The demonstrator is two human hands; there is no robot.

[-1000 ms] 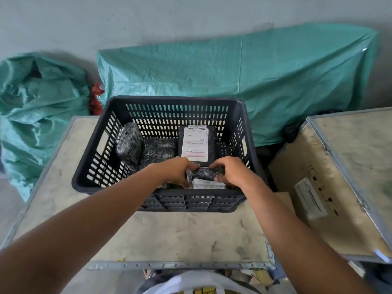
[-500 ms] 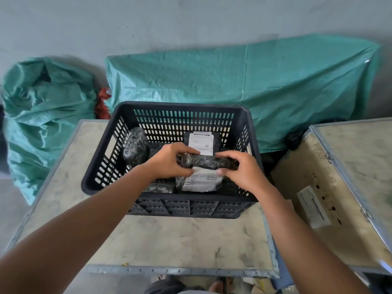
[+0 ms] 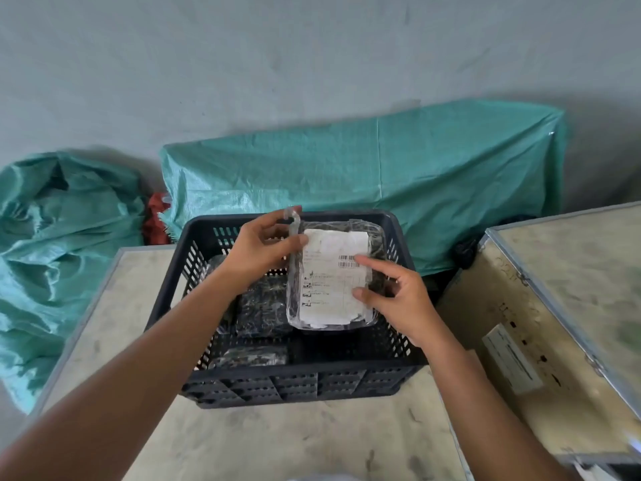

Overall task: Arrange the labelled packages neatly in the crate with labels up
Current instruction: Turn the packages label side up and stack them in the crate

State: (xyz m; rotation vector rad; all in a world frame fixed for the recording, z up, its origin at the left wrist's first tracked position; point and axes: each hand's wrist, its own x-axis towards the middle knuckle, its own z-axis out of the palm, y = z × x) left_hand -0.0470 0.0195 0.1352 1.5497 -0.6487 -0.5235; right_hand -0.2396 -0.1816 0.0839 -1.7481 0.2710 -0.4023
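Note:
A black slatted plastic crate (image 3: 301, 383) stands on a pale table. Above its right half I hold a dark plastic-wrapped package (image 3: 334, 276) with its white barcode label facing me. My left hand (image 3: 260, 251) pinches the package's upper left edge. Its right side is gripped by my right hand (image 3: 395, 300), thumb and forefinger resting on the label. Inside the crate lie other dark wrapped packages: one in the middle (image 3: 265, 307), one by the near wall (image 3: 251, 355), one at the left (image 3: 216, 265) partly hidden by my left arm.
The table (image 3: 277, 442) has bare room in front of the crate and to its left. A wooden case with metal edging (image 3: 541, 335) stands close on the right. Green tarpaulin bundles (image 3: 381, 182) lie behind the crate and at the left, against a grey wall.
The package that lay low at the crate's near wall has been lifted by both hands and turned so its label faces up. The view has tilted upward.

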